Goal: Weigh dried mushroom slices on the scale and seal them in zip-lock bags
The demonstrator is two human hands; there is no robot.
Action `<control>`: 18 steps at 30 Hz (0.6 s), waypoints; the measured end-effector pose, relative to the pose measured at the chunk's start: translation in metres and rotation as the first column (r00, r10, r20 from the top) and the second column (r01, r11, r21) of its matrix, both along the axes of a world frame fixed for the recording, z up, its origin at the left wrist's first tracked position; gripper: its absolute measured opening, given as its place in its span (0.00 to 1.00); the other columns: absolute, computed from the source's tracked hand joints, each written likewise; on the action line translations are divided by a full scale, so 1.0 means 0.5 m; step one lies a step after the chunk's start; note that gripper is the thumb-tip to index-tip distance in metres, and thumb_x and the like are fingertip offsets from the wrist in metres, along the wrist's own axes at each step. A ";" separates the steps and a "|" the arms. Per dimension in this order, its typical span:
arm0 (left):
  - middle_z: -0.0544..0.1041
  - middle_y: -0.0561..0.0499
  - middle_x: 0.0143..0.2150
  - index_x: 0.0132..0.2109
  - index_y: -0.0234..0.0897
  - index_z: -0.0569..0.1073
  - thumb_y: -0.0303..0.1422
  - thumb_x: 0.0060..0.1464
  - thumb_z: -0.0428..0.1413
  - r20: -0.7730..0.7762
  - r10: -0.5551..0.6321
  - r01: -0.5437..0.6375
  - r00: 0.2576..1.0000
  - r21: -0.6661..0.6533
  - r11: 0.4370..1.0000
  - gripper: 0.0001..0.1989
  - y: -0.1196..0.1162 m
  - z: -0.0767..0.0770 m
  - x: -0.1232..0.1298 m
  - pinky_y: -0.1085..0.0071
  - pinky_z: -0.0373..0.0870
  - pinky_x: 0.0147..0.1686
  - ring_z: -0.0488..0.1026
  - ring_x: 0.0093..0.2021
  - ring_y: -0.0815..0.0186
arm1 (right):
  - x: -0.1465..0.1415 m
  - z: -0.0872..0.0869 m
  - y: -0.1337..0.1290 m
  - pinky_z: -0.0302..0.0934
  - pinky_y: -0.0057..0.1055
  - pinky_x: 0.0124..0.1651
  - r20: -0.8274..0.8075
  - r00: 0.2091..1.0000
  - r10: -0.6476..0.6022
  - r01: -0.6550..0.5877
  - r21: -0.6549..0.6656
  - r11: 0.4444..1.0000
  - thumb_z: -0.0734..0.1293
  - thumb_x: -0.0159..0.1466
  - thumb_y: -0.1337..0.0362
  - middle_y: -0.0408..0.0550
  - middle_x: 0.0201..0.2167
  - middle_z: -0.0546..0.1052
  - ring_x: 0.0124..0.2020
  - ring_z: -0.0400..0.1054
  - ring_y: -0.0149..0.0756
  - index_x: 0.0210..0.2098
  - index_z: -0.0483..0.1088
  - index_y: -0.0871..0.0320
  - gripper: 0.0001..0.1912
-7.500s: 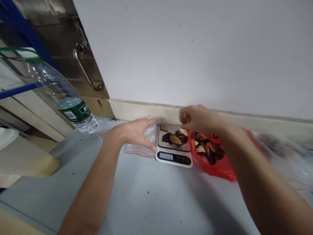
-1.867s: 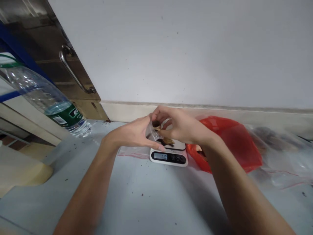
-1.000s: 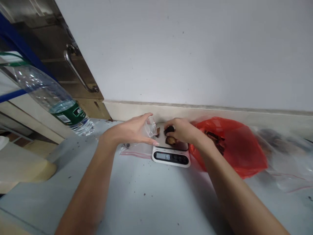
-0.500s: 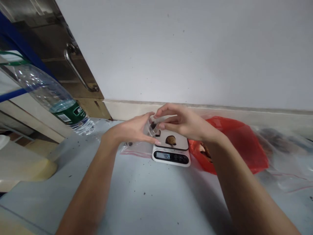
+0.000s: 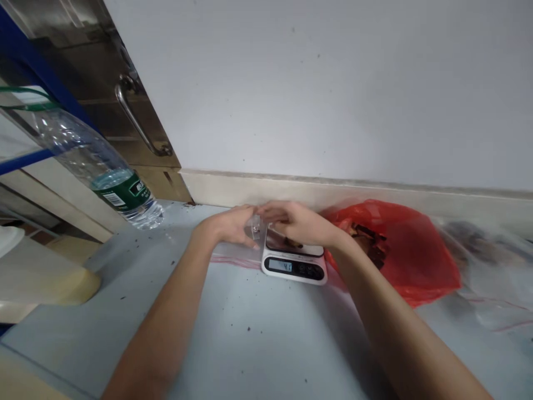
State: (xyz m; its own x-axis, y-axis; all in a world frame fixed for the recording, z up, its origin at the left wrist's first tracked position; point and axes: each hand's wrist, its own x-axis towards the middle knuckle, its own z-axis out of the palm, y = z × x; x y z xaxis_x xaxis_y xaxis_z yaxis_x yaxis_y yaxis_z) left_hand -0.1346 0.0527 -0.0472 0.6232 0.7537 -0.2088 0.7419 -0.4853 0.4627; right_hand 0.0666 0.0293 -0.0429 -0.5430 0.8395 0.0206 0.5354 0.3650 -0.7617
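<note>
My left hand (image 5: 233,225) is beside the scale's left edge, thumb and fingers curved round a small clear plastic thing (image 5: 255,228); I cannot tell whether it is a cup or a bag. Over the scale's plate, my right hand (image 5: 297,221) has its fingers bent together against the clear plastic; what they hold is hidden. The white digital scale (image 5: 294,272) has a lit display. A brown dried piece (image 5: 293,243) lies on its plate, mostly covered by my right hand. A zip bag with a red strip (image 5: 237,261) lies flat under my left hand.
An open red plastic bag (image 5: 416,244) with dark brown pieces (image 5: 368,241) stands right of the scale. Clear zip bags (image 5: 491,266) lie farther right. At left are a water bottle (image 5: 120,189) and a pale container (image 5: 50,266). A white wall (image 5: 316,100) rises behind the table.
My right hand has moved lower over the scale, now covering much of the brown piece. The display number has dropped. The dark bit seen inside the clear plastic no longer shows.
</note>
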 end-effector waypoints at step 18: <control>0.67 0.39 0.70 0.72 0.41 0.59 0.48 0.50 0.63 0.068 0.013 -0.010 0.998 -0.047 0.999 0.46 -0.050 0.080 0.012 0.59 0.70 0.58 0.71 0.64 0.48 | 0.032 0.054 -0.038 0.70 0.37 0.54 -0.232 0.961 -0.153 0.132 -0.104 0.986 0.70 0.63 0.67 0.49 0.42 0.85 0.47 0.79 0.39 0.50 0.75 0.56 0.15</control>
State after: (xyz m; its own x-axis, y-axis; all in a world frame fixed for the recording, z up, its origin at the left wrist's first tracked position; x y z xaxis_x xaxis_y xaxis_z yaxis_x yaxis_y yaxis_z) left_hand -0.1285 0.0279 -0.0074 0.6289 0.7510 -0.2014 0.7129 -0.4536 0.5347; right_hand 0.0826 0.0105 -0.0157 -0.4057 0.9121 0.0584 0.3758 0.2247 -0.8990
